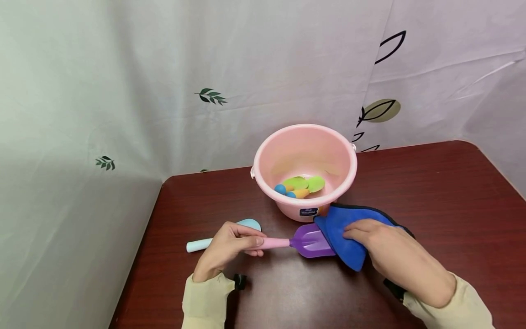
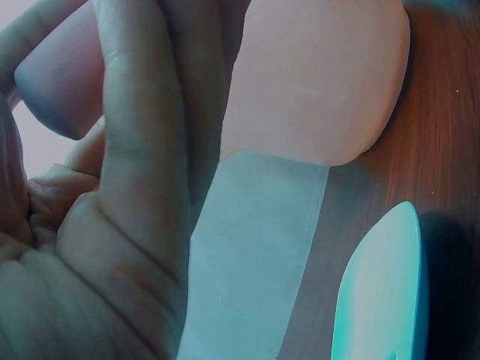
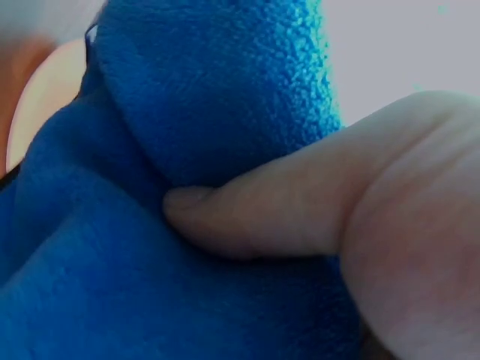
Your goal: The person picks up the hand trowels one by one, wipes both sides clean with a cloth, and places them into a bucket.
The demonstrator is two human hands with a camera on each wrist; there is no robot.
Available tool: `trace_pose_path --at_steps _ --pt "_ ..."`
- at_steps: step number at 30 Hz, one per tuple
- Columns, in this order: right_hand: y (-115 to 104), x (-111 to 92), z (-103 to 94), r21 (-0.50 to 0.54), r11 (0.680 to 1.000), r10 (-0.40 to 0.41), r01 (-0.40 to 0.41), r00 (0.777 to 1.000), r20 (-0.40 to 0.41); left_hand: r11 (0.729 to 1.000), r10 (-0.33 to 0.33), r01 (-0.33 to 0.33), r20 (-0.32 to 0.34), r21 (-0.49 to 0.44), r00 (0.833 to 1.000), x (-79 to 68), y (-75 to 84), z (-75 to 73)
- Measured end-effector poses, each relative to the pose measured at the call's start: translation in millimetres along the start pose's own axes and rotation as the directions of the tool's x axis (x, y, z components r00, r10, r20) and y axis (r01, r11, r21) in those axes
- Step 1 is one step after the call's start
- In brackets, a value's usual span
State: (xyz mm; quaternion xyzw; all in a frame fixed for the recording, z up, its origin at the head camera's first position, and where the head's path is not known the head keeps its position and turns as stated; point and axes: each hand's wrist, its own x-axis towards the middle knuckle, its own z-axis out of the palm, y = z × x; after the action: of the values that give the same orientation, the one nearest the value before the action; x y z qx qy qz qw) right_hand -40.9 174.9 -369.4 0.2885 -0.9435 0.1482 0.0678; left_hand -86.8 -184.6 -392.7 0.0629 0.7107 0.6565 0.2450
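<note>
My left hand point(image 1: 228, 246) grips the pink handle point(image 1: 274, 243) of a toy shovel with a purple scoop point(image 1: 310, 241), held level in front of the bucket. In the left wrist view the handle's end point(image 2: 64, 71) pokes out between the fingers. My right hand point(image 1: 386, 242) holds a blue cloth point(image 1: 349, 242) with a dark edge, and the cloth covers the scoop's tip. In the right wrist view my thumb point(image 3: 255, 210) presses into the fuzzy cloth point(image 3: 135, 247). A light blue toy shovel point(image 1: 199, 245) lies on the table behind my left hand, partly hidden by it.
A pink bucket point(image 1: 267, 185) stands at the back middle of the brown table point(image 1: 431, 192). Inside it lie toy tools with green heads point(image 1: 315, 184), orange handles and blue ends. Patterned pale curtains point(image 1: 263, 68) hang behind and to the left.
</note>
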Motion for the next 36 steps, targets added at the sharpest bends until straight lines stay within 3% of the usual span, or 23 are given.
trace_pose_path --at_steps 23,36 --pt "20 -8 -13.2 -0.019 1.0 0.014 -0.018 0.981 -0.194 0.999 0.037 -0.037 -0.033 -0.007 0.999 0.7 -2.4 -6.0" --pt "25 -7 -15.7 -0.011 0.998 0.06 -0.063 0.978 -0.202 0.994 0.043 -0.048 -0.053 -0.098 0.998 2.6 -3.7 -4.0"
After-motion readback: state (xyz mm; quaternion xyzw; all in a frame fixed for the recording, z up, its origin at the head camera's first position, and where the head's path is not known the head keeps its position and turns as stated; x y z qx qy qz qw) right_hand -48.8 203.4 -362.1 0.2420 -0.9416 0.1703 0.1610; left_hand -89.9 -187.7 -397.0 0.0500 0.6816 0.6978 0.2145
